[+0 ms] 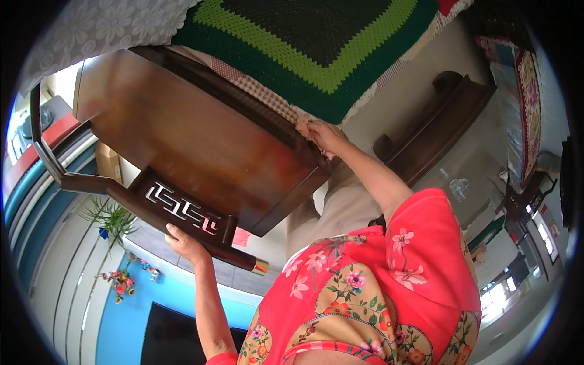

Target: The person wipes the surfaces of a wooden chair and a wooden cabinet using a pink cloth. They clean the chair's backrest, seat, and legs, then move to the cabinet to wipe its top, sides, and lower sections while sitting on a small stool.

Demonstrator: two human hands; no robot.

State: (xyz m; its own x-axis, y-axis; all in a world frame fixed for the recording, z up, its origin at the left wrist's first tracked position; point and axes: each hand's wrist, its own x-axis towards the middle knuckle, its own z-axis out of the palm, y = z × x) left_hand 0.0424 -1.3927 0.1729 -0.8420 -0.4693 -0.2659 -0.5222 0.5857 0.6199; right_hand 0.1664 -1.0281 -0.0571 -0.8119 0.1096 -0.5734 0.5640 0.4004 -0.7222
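Note:
My left hand (188,244) rests on the curved armrest (150,214) of a dark wooden chair or sofa, its fingers around the rail beside the openwork fretwork panel (180,207). At the front edge of the broad polished wooden seat (200,141), my right hand (321,134) grips a bunched pinkish cloth (302,125). It lies just beside the corner of a green crocheted blanket (328,107), which is laid over a checkered cloth (269,98).
A low dark wooden piece of furniture (438,127) stands at the right. White lace fabric (105,27) hangs at the upper left. A cardboard box (107,159), a green plant (109,219) and colourful flowers (121,280) are beyond the armrest.

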